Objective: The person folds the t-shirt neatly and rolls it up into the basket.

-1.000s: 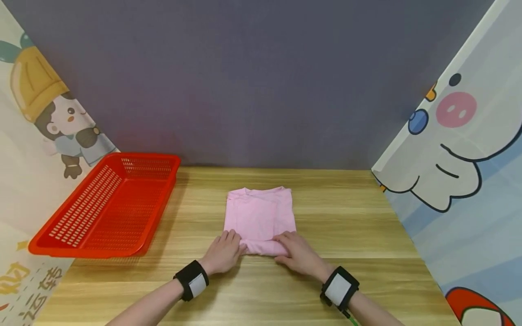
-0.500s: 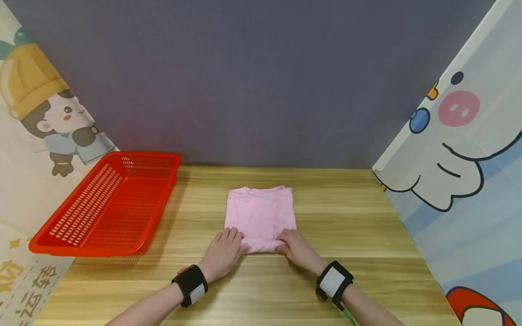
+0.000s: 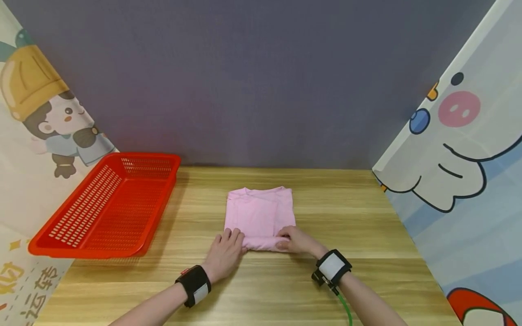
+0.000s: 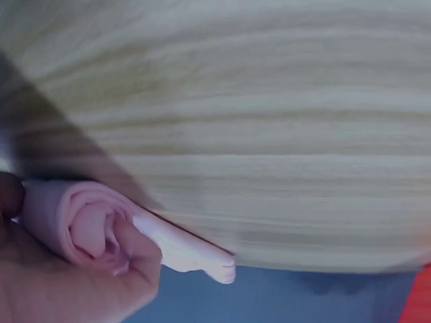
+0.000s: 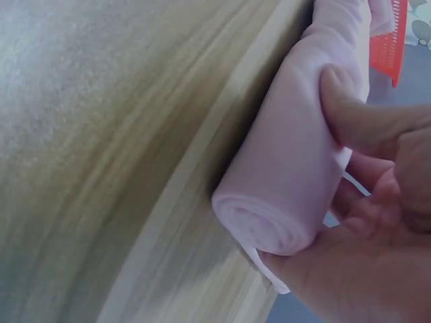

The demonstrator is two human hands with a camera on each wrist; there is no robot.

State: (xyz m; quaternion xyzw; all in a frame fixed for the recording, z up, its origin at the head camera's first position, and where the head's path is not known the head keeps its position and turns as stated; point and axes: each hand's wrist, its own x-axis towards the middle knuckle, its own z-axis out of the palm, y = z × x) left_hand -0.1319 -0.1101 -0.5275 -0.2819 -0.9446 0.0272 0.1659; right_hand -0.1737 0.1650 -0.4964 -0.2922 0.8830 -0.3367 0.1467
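A pink folded T-shirt point(image 3: 257, 215) lies flat in the middle of the wooden table, its near edge rolled into a tube point(image 3: 263, 243). My left hand point(image 3: 225, 253) grips the roll's left end; in the left wrist view one finger point(image 4: 138, 249) presses into the coiled end. At the right end my right hand point(image 3: 299, 241) holds the roll, and in the right wrist view the thumb point(image 5: 350, 111) lies on its near side. The spiral layers of the rolled shirt point(image 5: 289, 148) show there. Some fingers of both hands are hidden behind cloth or hand.
A red perforated plastic basket point(image 3: 134, 203) stands on the left of the wooden table point(image 3: 334, 217). Behind the table rises a dark grey panel point(image 3: 261, 81). Printed cartoon sheets flank both sides. A green cable point(image 3: 345, 308) trails from the right wrist band point(image 3: 332, 266).
Both hands have rolled the shirt's near edge slightly farther from me. My right hand has shifted its hold on the roll's right end. The basket stays put.
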